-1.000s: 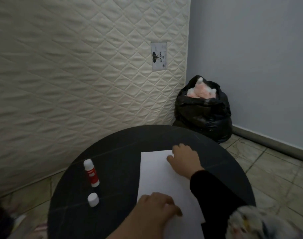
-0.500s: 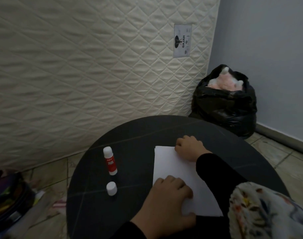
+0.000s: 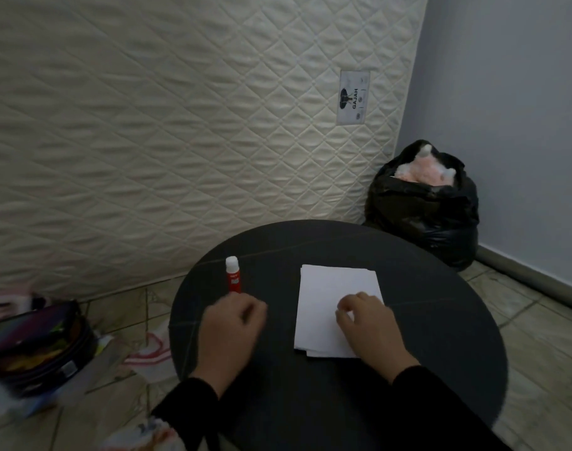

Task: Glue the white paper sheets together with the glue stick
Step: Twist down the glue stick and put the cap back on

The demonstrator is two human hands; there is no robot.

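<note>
Two white paper sheets (image 3: 330,294) lie stacked on the round black table (image 3: 440,320), the lower one showing at the near edge. My right hand (image 3: 367,327) rests on the stack's near right part with its fingers curled. A red glue stick (image 3: 233,275) with a white tip stands uncapped to the left of the sheets. My left hand (image 3: 231,333) is just in front of it, fingers curled down over the spot where the white cap stood. The cap itself is hidden under that hand.
A quilted cream mattress (image 3: 180,125) leans against the wall behind the table. A full black rubbish bag (image 3: 424,209) sits in the right corner. On the tiled floor at left lie an open dark case (image 3: 37,346) and a white and pink cloth (image 3: 151,353).
My left hand left the paper and moved left onto the cap. My right hand slid from the sheet's far edge to its near right part. The view swung left.
</note>
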